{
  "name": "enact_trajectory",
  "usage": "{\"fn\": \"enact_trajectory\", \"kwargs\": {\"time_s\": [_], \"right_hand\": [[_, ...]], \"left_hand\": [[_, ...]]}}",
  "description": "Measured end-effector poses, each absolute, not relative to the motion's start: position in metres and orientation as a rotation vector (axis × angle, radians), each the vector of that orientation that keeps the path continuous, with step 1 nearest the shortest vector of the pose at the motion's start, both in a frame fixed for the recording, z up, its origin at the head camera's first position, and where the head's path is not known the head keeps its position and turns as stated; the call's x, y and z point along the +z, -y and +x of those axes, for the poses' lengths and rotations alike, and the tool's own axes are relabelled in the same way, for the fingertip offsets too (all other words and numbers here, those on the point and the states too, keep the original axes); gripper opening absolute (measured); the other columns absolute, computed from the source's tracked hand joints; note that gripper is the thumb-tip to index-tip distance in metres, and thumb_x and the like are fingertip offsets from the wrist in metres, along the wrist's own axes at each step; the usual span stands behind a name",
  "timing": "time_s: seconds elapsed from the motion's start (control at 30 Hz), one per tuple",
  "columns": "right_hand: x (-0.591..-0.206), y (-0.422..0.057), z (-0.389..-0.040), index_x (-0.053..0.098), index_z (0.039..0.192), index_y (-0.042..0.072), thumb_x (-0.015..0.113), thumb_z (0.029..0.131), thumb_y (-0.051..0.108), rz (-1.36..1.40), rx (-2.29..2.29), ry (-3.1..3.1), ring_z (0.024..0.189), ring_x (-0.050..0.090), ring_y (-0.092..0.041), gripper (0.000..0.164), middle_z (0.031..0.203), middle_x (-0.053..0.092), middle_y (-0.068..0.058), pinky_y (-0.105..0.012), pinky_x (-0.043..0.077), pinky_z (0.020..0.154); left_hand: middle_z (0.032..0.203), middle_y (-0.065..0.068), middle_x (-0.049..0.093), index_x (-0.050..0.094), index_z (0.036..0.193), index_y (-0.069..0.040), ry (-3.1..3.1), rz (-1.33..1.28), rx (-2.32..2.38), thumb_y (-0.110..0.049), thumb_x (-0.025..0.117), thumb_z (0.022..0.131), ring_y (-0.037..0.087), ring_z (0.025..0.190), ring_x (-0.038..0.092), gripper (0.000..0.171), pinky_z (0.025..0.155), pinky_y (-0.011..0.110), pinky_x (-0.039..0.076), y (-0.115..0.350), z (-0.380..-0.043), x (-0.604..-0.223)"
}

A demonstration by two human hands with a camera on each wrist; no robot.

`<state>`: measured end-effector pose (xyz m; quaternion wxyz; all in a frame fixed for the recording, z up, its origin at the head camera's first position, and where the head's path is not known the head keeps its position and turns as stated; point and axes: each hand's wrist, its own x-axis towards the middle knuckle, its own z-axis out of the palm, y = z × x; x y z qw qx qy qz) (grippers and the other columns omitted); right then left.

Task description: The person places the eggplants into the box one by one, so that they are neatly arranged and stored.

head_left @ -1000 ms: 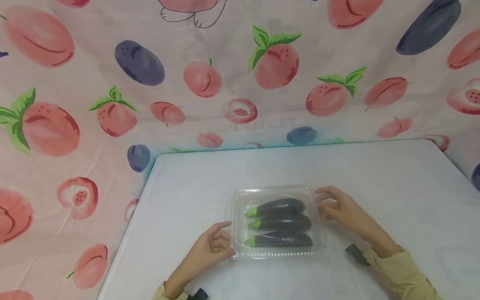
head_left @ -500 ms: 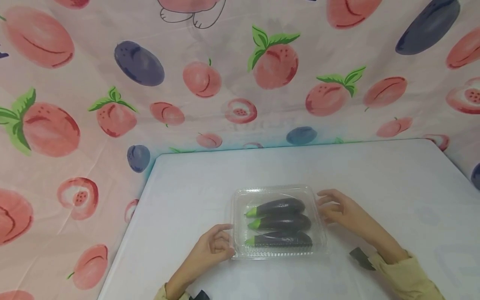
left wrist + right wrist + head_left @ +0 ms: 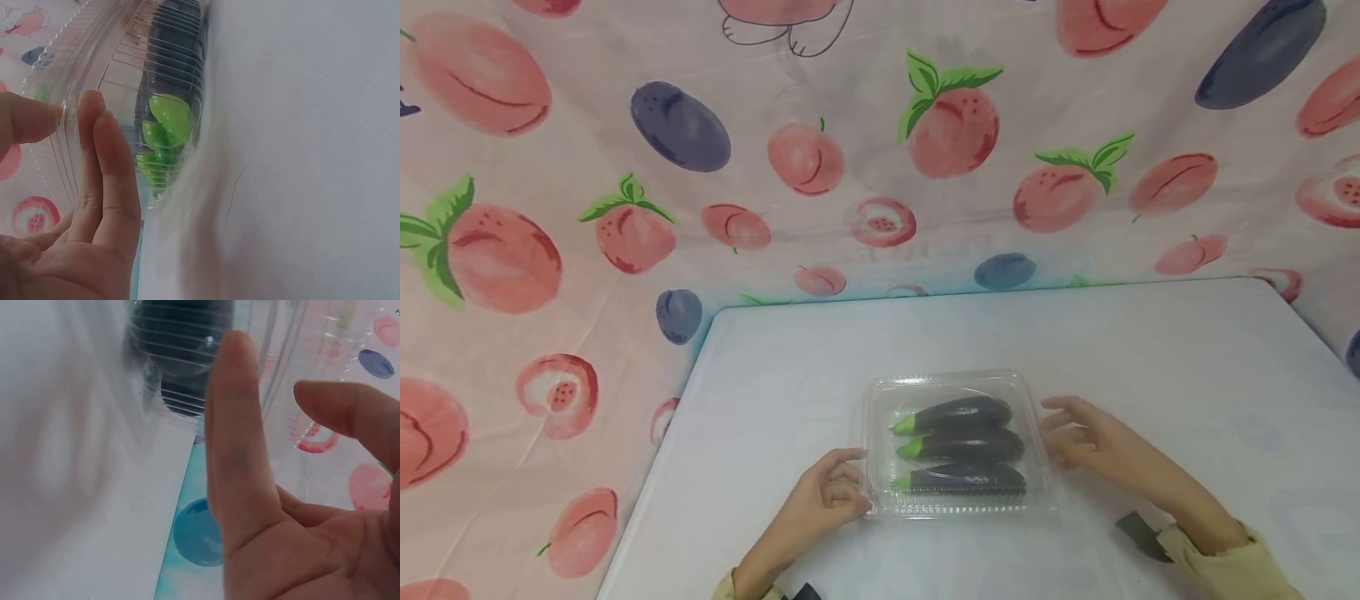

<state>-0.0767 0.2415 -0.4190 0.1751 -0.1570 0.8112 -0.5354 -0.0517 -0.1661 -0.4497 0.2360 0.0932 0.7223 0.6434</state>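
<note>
A clear plastic clamshell box lies on the table, lid down. Inside it three eggplants with green stem ends lie side by side, stems pointing left. My left hand is at the box's left edge; the left wrist view has its thumb and fingers pinching the rim. Off the right side, my right hand is held with thumb and fingers parted. Straight fingers and the thumb of that hand show in the right wrist view, close to the box wall with nothing gripped.
White cloth covers the table. A fruit-printed curtain rises along its back edge and left side. Dark wrist straps stick out by the sleeves.
My right hand has drawn back a little to the right and toward me, off the box's right edge. The left hand and the box have hardly moved.
</note>
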Motion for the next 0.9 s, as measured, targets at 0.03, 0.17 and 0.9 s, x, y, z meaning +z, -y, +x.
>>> {"fn": "enact_trajectory", "kwargs": {"time_s": [0.03,0.17,0.9], "right_hand": [[-0.418,-0.242,-0.075,0.029,0.144,-0.013,0.058,0.1,0.013,-0.449,-1.507,-2.292,0.101,0.062,0.003,0.058,0.128,0.055,-0.032,-0.031,0.061,0.076],[-0.416,-0.242,-0.071,0.027,0.146,-0.012,0.058,0.101,0.016,-0.438,-1.474,-2.257,0.1,0.063,0.001,0.062,0.13,0.053,-0.032,-0.031,0.061,0.077],[-0.417,-0.245,-0.052,0.014,0.156,0.003,0.066,0.095,0.023,-0.413,-1.343,-2.204,0.106,0.061,-0.006,0.082,0.135,0.048,-0.024,-0.028,0.053,0.083]], "left_hand": [[0.103,0.004,0.061,0.037,0.143,0.008,-1.98,0.253,1.765,-0.001,0.069,0.085,0.007,0.082,0.067,0.067,0.075,0.022,0.058,0.166,-0.052,-0.45],[0.103,0.005,0.061,0.038,0.143,0.007,-1.985,0.249,1.763,-0.002,0.069,0.085,0.008,0.082,0.068,0.067,0.076,0.023,0.058,0.165,-0.051,-0.45],[0.115,0.014,0.058,0.041,0.142,0.004,-2.016,0.182,1.757,-0.004,0.07,0.083,0.01,0.083,0.068,0.066,0.076,0.023,0.057,0.161,-0.049,-0.448]]}}
